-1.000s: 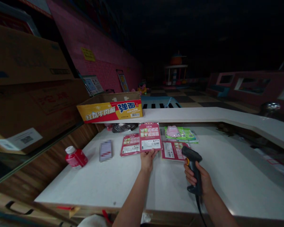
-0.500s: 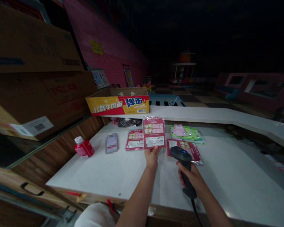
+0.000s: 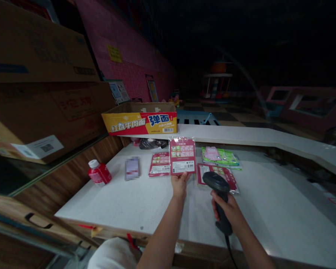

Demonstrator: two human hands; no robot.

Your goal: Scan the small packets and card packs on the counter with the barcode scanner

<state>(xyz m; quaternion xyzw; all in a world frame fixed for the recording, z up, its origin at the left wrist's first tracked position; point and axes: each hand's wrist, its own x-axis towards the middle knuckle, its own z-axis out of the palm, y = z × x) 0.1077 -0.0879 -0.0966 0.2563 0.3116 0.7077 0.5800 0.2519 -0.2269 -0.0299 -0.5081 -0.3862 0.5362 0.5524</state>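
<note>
Packet [image 3: 182, 155] in left hand [image 3: 180, 185], scanner [image 3: 216, 182] in right hand [image 3: 230, 213]

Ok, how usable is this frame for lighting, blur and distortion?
Head view: dim, the room behind nearly black, only the white counter lit; wide-angle bending at the cardboard boxes on the left; a faint flare arc upper right; the pink packet in the left hand reads fairly sharp, the scanner in the right hand is dark; one small flat item is pixelated.
</note>
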